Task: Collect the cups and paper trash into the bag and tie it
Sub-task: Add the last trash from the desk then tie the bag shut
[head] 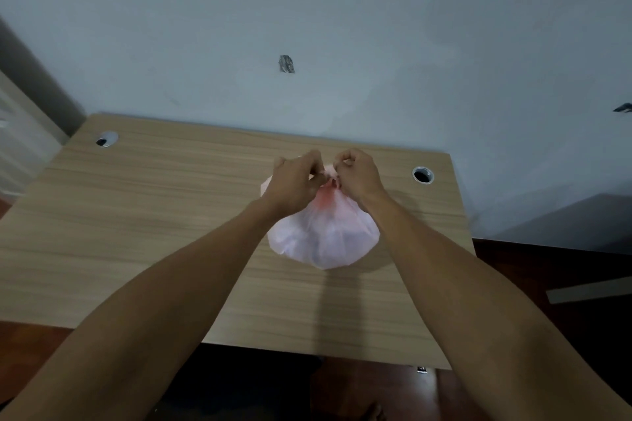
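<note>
A pale pink plastic bag [325, 236] sits bulging on the wooden desk [136, 222], right of its middle. Its neck is gathered into a reddish bunch at the top. My left hand [294, 181] pinches one side of that bunch and my right hand [359, 174] pinches the other, knuckles nearly touching above the bag. What is inside the bag is hidden by the cloudy plastic. No loose cups or paper show on the desk.
Two round cable holes pierce the desk, one at the back left [106, 139] and one at the back right [423, 175]. A pale blue wall [307, 10] stands right behind the desk. Dark wooden floor [564, 267] lies to the right.
</note>
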Demonstrator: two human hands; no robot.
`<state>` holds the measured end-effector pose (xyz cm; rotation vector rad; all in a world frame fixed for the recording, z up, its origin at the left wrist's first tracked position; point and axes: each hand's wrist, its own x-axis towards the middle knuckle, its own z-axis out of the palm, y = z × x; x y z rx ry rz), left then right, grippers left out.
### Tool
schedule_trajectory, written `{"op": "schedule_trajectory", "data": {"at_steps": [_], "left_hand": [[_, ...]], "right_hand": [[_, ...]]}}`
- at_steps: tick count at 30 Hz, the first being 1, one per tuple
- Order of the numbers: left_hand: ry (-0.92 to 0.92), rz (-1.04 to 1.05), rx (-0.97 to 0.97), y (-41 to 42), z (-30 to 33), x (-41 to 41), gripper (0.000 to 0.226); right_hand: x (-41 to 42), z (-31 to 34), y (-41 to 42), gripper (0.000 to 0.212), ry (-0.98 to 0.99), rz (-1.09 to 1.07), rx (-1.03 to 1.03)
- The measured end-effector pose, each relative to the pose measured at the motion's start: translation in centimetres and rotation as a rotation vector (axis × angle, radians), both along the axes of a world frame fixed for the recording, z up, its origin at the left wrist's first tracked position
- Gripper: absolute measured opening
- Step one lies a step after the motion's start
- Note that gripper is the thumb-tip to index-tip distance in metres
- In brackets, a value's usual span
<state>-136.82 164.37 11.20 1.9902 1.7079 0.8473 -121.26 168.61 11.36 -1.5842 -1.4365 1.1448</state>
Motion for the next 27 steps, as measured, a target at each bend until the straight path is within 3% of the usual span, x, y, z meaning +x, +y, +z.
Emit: {"op": "schedule_trajectory", "data": {"at_steps": [3,5,8,14,19,24,27], "left_hand": [[-0.559,0.005,-0.226,0.4,1.1,0.1,0.021],[-0.703,-0.001,-0.291,0.6,1.5,-0.2,0.017],[-0.751,0.022,-0.333,1.1,0.8,-0.4,0.014],[-0.784,0.185,-0.345,1.3,-0.1,-0.2,0.015],[-0.711,0.275,-0.362,1.8,-0.7,-0.9,0.026],[-0.682,0.582,-0.35,2.1,-2.0,-3.8,0.025],[-0.701,0.634,-0.381,1.8,-3.0,-5.8,0.034]], "right_hand": [[0.6,-0.9,0.5,0.023,-0.052,0.014,0.085],[1.3,-1.0,0.2,0.02,-0.044,0.025,0.094],[1.5,-0.5,-0.8,0.018,-0.002,0.061,0.111],[1.2,0.5,-2.0,0.058,-0.079,0.274,0.134],[1.4,-0.6,-1.7,0.024,-0.169,0.312,0.116],[2.9,-1.3,-0.6,0.02,-0.384,0.303,0.14],[3.8,-1.7,-0.6,0.02,-0.461,0.309,0.117]]}}
